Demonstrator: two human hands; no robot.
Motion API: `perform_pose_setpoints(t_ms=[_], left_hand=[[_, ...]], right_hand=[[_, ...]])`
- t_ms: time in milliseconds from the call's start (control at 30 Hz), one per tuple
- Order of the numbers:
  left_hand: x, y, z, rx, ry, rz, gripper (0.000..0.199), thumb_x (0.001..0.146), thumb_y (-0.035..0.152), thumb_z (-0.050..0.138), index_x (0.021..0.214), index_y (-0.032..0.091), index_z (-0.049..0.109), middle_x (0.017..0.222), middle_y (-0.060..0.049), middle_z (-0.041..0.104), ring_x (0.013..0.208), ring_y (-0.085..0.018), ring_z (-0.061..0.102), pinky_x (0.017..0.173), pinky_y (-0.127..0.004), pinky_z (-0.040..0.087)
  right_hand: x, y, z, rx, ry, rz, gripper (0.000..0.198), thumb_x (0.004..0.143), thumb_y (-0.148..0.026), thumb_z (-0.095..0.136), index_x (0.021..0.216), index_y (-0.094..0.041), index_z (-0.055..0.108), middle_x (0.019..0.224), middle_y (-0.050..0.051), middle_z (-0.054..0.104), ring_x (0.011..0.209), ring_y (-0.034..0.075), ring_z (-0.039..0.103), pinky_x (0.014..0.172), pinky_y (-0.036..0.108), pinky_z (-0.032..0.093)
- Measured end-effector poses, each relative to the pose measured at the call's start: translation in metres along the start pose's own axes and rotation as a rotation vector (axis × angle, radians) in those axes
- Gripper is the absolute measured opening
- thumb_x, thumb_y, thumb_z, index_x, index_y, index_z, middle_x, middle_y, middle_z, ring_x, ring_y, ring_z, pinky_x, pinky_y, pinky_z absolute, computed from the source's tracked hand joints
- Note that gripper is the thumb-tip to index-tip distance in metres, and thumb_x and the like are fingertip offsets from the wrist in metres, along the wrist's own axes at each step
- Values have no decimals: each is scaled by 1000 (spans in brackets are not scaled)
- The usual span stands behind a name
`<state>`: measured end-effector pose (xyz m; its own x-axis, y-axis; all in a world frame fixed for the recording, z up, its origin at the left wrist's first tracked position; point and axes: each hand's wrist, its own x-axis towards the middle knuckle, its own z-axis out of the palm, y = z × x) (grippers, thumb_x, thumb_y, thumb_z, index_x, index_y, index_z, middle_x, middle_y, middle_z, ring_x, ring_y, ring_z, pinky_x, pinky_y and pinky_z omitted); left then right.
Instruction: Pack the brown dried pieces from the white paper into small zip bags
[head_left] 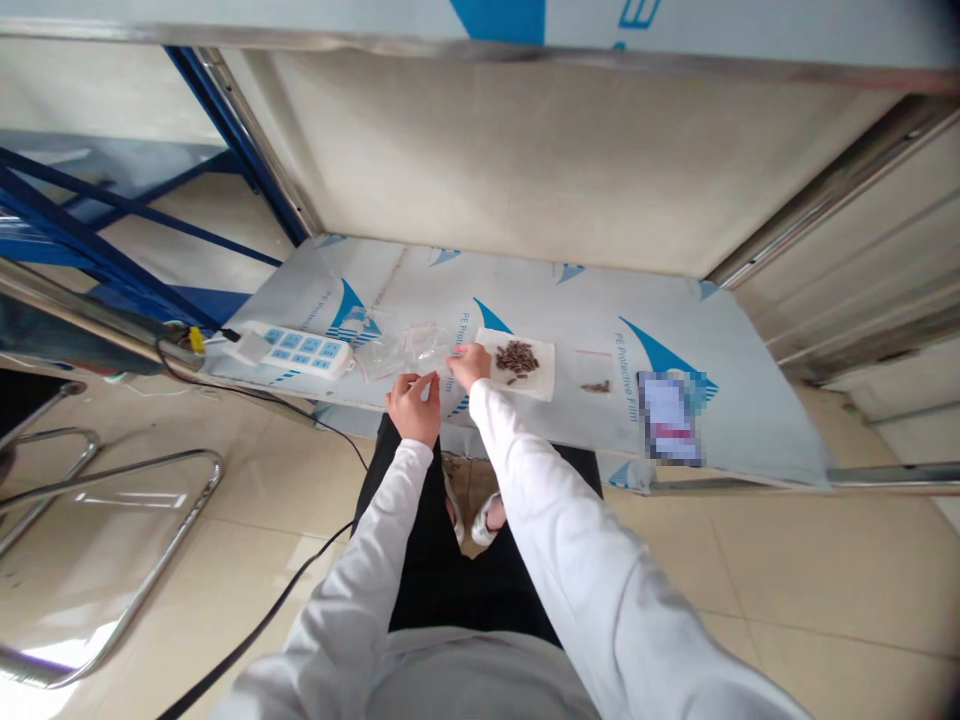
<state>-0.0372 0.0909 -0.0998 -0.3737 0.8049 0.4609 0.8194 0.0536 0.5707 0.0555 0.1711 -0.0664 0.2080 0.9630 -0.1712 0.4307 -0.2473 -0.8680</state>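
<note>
My left hand point(415, 408) is closed in a pinch near the shelf's front edge. Just to its right, my right hand point(470, 365) also pinches, its fingertips turned toward the left one. A small clear zip bag with a reddish strip seems to be stretched between the fingertips; its outline is hard to see. Beside my right hand lies a white paper sheet point(543, 386) bearing a heap of small brown, stick-like pieces point(517, 360). Farther right is a clear zip bag point(594, 365) with a few brown pieces in it. Several clear bags point(420, 340) lie left of my hands.
A white power strip point(304, 350) with blue sockets rests at the shelf's left, its black cable running down to the floor. A phone point(670, 420) lies at the right. The film-covered shelf point(742, 400) has an upper shelf point(337, 20) above it. A metal-framed chair point(202, 500) stands left.
</note>
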Motion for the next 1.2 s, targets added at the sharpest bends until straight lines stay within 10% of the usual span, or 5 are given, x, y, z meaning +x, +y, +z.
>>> perform_pose_setpoints(t_ms=[400, 600, 800, 1033, 1200], left_hand=[[17, 17, -25, -372, -10, -183, 34, 91, 41, 46, 97, 16, 69, 89, -9, 64, 69, -14, 60, 72, -29, 49], [19, 56, -55, -1047, -420, -508, 47, 78, 58, 61, 83, 12, 70, 77, -7, 71, 65, -15, 66, 63, -26, 53], [8, 76, -57, -1128, -564, -603, 37, 60, 43, 81, 75, 11, 73, 67, -4, 71, 59, -11, 63, 63, -25, 54], [-2, 91, -60, -892, -694, -396, 28, 69, 42, 74, 75, 14, 74, 67, -6, 73, 62, -18, 68, 63, -30, 55], [-6, 89, -75, -375, -491, 132, 18, 73, 33, 68, 82, 18, 69, 82, -8, 72, 82, -25, 68, 81, -39, 52]], right_hand=[[-37, -8, -38, 237, 91, -289, 18, 80, -21, 55, 90, -16, 69, 94, 7, 75, 84, 18, 71, 82, 28, 55], [-92, 17, -70, 160, 191, -655, 13, 86, -23, 57, 81, -22, 68, 90, 6, 73, 88, 19, 68, 87, 34, 54], [-113, 21, -103, 57, 138, -652, 22, 83, -31, 65, 102, -22, 67, 104, 8, 70, 100, 21, 65, 90, 35, 51], [-103, 26, -122, 77, -28, -379, 27, 88, -41, 57, 82, -18, 71, 72, 4, 72, 64, 17, 66, 59, 24, 48], [-108, 27, -137, -162, 34, -386, 32, 89, -30, 53, 62, -18, 65, 60, 3, 68, 55, 15, 62, 56, 24, 42]])
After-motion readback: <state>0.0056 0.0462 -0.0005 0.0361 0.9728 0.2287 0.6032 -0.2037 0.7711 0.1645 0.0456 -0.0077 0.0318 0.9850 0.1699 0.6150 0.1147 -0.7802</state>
